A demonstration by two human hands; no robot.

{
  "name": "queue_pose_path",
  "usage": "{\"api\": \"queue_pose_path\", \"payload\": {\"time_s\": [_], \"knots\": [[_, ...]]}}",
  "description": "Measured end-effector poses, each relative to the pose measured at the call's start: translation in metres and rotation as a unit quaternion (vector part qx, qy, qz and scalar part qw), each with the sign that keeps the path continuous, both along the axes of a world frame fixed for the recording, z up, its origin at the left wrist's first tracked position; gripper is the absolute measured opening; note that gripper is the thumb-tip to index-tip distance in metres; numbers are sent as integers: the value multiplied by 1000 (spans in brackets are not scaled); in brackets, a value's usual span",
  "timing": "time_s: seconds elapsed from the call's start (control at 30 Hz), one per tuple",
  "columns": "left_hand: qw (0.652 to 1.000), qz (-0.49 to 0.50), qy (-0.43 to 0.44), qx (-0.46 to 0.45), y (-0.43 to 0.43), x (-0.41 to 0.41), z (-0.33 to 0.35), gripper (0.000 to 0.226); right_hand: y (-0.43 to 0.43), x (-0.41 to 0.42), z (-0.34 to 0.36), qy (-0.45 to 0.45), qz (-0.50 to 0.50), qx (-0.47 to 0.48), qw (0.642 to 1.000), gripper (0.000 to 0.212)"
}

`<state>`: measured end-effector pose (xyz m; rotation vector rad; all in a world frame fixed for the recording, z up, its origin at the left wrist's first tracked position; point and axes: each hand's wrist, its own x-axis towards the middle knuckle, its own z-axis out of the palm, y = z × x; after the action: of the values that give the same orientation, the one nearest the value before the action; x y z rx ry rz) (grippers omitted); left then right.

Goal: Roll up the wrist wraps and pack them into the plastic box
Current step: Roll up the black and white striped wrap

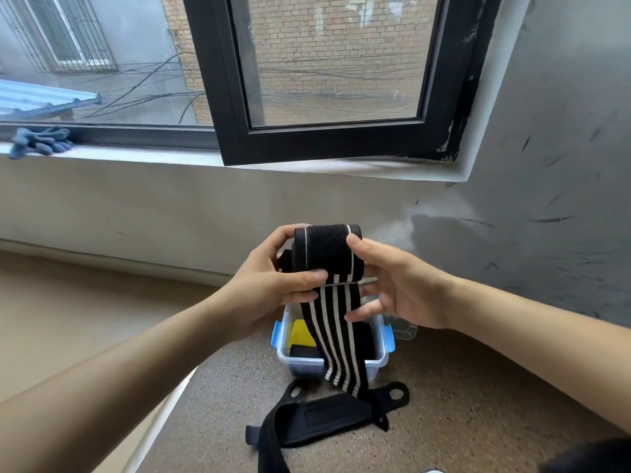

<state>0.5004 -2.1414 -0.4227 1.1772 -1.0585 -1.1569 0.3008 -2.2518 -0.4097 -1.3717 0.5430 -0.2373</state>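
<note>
Two bare forearms reach in from the near edge toward a clear plastic box with blue side latches (381, 360), which stands open on a speckled brown tabletop (461, 387). Above the box, the left hand (269, 285) and right hand (406, 288) grasp between them a black-and-white striped elastic wrist wrap (324, 254). Its upper part is wound into a thick black roll: the left hand pinches the roll's left end, thumb across its front, and the right hand clasps its right end with the thumb on top. The unrolled striped tail (338, 332) hangs from the roll, crosses the box's opening and drapes over its near rim onto the tabletop. Inside the box lie a yellow item (300, 332) and dark rolled fabric (302, 353). Just in front of the box, a second black strap with a thumb loop (327, 418) lies flat. Far behind the box, blue gloves (37, 141) rest on the window sill (136, 155).
</note>
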Motion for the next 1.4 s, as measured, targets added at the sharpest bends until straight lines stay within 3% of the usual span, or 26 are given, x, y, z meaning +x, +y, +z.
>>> {"api": "queue_pose_path", "payload": {"time_s": [0.13,0.27,0.4,0.57,0.73,0.9,1.07,1.17,1.27,1.4], "knots": [[999,-5,-38,-22,1,-2,0,68,-1,1,1,-13,-15,2,1000,51],[1000,-13,-23,16,2,1,2,78,-4,1,-2,-46,-36,6,998,50],[997,-17,18,70,2,-2,5,63,-7,0,-5,-78,-31,-2,996,55],[995,-10,-5,104,3,-5,8,48,-7,-1,-6,-100,-14,-23,995,56],[996,13,37,84,3,-2,7,45,-6,-1,-6,-89,14,-57,994,59],[997,15,63,44,2,1,6,50,-4,-3,-1,-35,53,-13,998,50],[999,1,37,1,3,0,0,59,-2,0,-1,0,17,-12,1000,60],[1000,-14,-1,-9,4,-1,-1,66,-4,1,-3,-13,-12,-23,1000,51],[999,-14,-17,36,3,0,0,71,-6,1,-6,-39,-36,-34,998,57],[994,-34,-13,102,4,0,4,56,-9,0,-8,-64,-42,-47,996,62]]}}
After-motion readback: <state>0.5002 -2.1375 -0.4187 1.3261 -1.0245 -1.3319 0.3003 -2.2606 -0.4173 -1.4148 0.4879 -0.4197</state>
